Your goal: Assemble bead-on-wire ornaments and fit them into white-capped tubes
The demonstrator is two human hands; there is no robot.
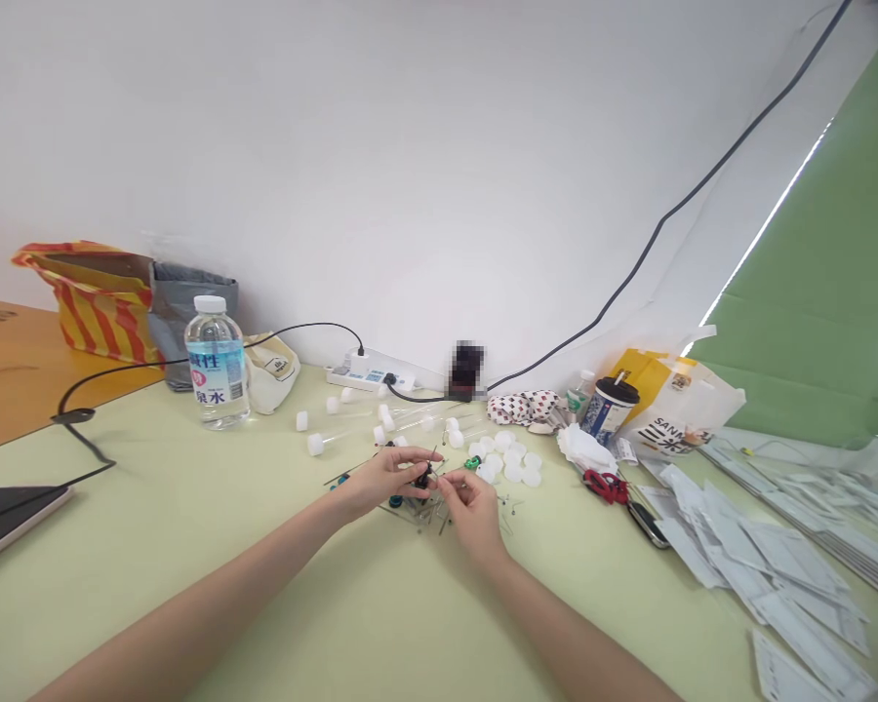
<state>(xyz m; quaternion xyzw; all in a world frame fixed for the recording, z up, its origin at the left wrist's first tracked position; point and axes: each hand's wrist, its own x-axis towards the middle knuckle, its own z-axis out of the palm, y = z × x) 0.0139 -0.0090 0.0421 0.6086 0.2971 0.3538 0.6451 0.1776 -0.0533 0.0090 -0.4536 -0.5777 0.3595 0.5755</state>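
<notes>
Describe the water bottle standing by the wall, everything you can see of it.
The water bottle is clear plastic, closed with a white screw cap, and appears to hold clear water. Its wrap-around label bears pink and blue Chinese characters. It stands upright on the pale green table, with a grey bag behind it and a black cable running behind it at label height. Neither hand is near it.
</notes>
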